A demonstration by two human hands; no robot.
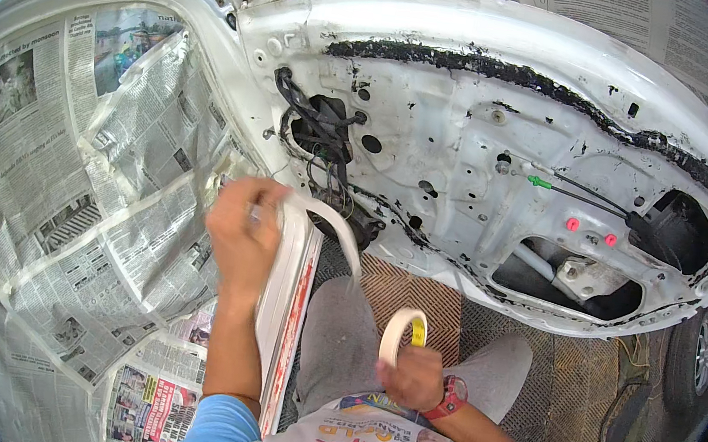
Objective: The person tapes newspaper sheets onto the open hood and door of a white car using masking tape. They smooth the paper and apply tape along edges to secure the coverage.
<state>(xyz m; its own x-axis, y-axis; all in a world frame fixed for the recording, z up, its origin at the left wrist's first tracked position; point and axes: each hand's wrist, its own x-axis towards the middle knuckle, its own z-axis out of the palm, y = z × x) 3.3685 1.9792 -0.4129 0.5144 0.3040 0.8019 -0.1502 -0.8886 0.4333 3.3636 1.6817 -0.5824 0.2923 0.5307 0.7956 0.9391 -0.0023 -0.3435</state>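
A pale strip of masking tape (332,218) trails from my left hand (243,226), whose fingers are pinched on its end. The strip curves down to the right and its lower end hangs free in the air. My left hand is in front of the newspaper (145,243) taped over the car's door opening, beside the white door frame. Lower and to the right, my right hand (414,377) grips a roll of masking tape (397,338), cream with a yellow inner core. Its fingers wrap the roll's lower side, in front of my lap.
An open white car door (460,159), stripped of its trim, spans the upper right, with black sealant, cables and cut-outs. Below it lies a patterned mat (414,305). A wheel (702,352) and a dark shoe (624,422) are at the right. The door sill (294,303) shows red marks.
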